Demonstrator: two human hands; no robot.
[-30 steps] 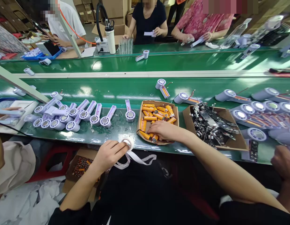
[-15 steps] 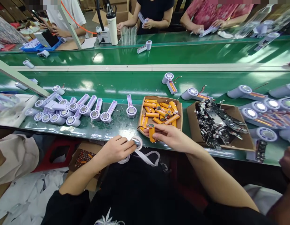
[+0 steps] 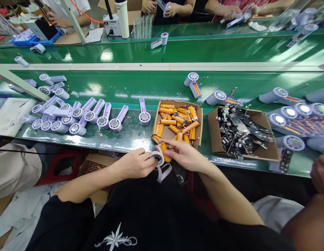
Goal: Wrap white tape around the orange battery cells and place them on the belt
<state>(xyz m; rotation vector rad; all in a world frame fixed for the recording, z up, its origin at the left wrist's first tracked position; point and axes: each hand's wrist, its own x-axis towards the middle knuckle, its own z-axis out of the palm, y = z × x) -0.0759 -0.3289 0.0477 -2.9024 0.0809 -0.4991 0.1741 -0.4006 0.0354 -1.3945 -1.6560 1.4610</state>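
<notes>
My left hand [image 3: 139, 162] is closed on a roll of white tape [image 3: 159, 157], and a loose strip of it dangles below. An orange cylindrical battery [image 3: 165, 151] is pinched between the thumb and fingers of my right hand [image 3: 184, 153]. The two hands are close together at the table's front edge, with the tape roll right beside the battery; whether they touch I cannot tell. Just beyond them stands a cardboard box [image 3: 201, 134] holding several more orange batteries [image 3: 168, 122].
Lilac fan bodies [image 3: 116, 124] with handles lie in a cluster on the left. On the right are a box of circuit boards [image 3: 215, 139] and more fan bodies [image 3: 294, 142]. Behind runs a green conveyor [image 3: 125, 85]. Co-workers' hands [image 3: 174, 9] show across it; another person's hand [image 3: 321, 174] is at far right.
My hands have come together: the right hand brought the battery left and the left hand moved the tape right, up to it. The camera view has tilted down slightly. Two fan bodies now show at left on the conveyor.
</notes>
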